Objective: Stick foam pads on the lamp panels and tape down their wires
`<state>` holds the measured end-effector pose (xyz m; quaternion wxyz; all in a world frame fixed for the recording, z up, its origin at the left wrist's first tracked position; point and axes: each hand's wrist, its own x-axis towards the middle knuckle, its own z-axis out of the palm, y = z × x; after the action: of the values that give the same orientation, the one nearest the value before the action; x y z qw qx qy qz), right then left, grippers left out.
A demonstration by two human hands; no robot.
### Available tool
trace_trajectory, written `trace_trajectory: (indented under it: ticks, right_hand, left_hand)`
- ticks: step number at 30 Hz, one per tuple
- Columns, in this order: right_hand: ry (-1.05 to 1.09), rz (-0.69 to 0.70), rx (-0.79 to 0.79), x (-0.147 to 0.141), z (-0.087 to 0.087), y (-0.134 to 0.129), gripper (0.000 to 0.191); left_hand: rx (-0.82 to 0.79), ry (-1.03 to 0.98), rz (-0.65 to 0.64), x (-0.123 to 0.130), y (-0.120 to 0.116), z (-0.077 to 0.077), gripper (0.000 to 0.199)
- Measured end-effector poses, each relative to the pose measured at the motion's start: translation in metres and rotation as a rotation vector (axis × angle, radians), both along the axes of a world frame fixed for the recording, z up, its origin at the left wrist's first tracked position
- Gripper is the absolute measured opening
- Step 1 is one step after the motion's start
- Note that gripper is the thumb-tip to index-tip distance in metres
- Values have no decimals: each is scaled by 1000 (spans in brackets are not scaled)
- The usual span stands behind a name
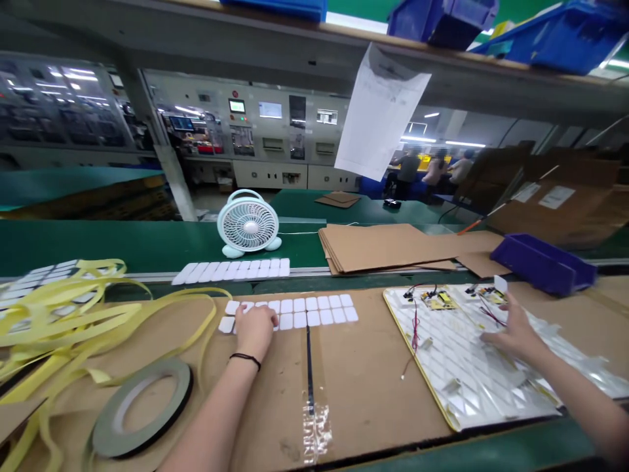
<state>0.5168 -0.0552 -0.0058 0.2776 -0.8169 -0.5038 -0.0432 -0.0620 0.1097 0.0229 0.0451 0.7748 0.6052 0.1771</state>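
My left hand (255, 330) lies curled over the rows of small white square pads (304, 314) on the brown cardboard work surface (363, 393), hiding some of them. Its fingertips touch the pads. My right hand (514, 335) rests spread on a white faceted panel (466, 367) with a yellow edge, wires and small circuit boards (439, 300). Loose clear film covers part of that panel. A small white pad (500, 283) stands just past one raised fingertip of my right hand.
Yellow tape strips (63, 321) lie heaped at the left, beside a dark tape roll (142, 408). Behind the pads are another row of white pads (230, 271), a white fan (248, 223), stacked cardboard sheets (383, 248) and a purple bin (543, 264). People stand far back right.
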Motion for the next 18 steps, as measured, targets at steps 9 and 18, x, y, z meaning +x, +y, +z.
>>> trace_trajectory:
  ticks: [9, 18]
  right_hand:
    - [-72, 104, 4, -83, 1, 1, 103]
    - [-8, 178, 18, -190, 12, 5, 100]
  left_hand:
    - [-82, 156, 114, -5, 9, -31, 63]
    - [1, 151, 175, -9, 17, -36, 62]
